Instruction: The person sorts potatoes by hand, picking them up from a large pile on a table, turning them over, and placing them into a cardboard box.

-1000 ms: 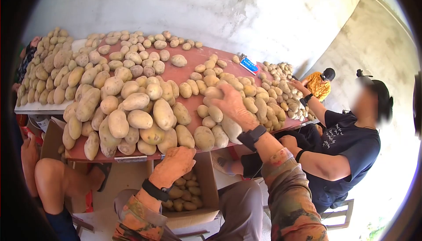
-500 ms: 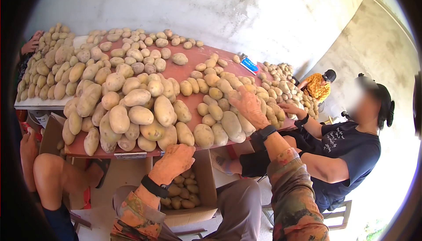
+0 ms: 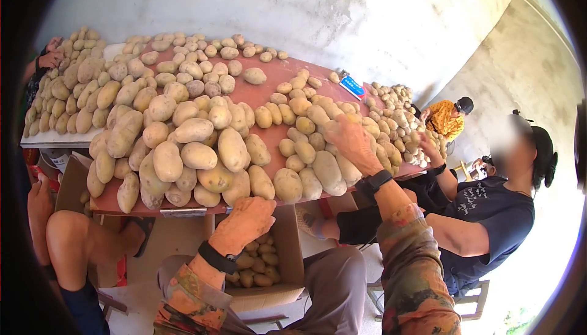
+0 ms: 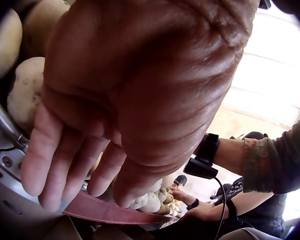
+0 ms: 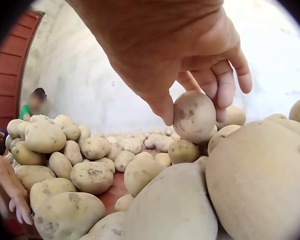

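Observation:
My right hand [image 3: 353, 145] reaches over the right-hand potato pile. In the right wrist view, its thumb and fingers pinch a small round potato [image 5: 194, 116] with dark patches on its skin, just above other potatoes. My left hand [image 3: 244, 220] is at the table's near edge, beside the front potatoes. Its fingers [image 4: 55, 175] hang loosely bent, and no potato shows in its palm. Large potatoes [image 3: 232, 150] are heaped on the red table [image 3: 269, 93] in front of me.
A cardboard box [image 3: 287, 237] holding potatoes stands below the table edge. A blue-and-white packet [image 3: 352, 87] lies at the back. A person in a dark T-shirt [image 3: 480, 213] sits at my right; another person's knee [image 3: 70, 243] is at left. A metal latch [image 3: 183, 212] sits on the front edge.
My right hand has moved right along the potato pile. My left hand has stayed nearly in place. The person at right has drawn an arm back from the far potatoes and reaches there again.

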Tool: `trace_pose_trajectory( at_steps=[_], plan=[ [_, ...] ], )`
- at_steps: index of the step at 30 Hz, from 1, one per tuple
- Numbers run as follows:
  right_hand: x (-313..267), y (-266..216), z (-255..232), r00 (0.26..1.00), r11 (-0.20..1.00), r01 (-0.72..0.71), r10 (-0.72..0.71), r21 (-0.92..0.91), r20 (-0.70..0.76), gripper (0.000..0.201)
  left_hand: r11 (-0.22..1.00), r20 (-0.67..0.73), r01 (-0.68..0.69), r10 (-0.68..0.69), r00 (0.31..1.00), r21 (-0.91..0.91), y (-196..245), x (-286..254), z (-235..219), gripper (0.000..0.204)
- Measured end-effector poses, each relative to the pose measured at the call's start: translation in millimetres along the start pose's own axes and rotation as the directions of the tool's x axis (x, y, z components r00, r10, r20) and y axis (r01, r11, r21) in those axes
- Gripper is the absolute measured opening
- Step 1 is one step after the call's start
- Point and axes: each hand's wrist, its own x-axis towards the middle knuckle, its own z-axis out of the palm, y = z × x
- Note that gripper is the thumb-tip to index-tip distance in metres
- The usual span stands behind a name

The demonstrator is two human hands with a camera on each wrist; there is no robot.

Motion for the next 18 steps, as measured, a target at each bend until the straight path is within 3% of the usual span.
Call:
trace_pose_trajectory(
  at_steps=[3, 7, 10, 18],
  plan=[
    [1, 14, -8, 0.967, 0.994, 0.103, -0.095, 0.025, -0.235, 0.040, 1.000, 0.038, 0.021, -0.021, 0.999, 0.005, 1, 0, -3, 0.019],
    [2, 29, -34, 0.990, 0.996, -0.075, 0.081, 0.050, -0.116, 0.043, 1.000, 0.044, 0.019, -0.018, 0.999, -0.015, 3, 0, -6, 0.018],
    [-6, 45, -28, 0.986, 1.000, 0.001, 0.003, 0.025, -0.169, 0.045, 0.999, 0.063, 0.037, -0.036, 0.997, -0.009, 2, 2, -2, 0.018],
    [-16, 54, -10, 0.992, 0.990, -0.120, 0.117, 0.080, 0.043, 0.043, 1.000, 0.054, 0.014, -0.013, 0.998, -0.007, 3, -1, -5, 0.019]
  ],
)
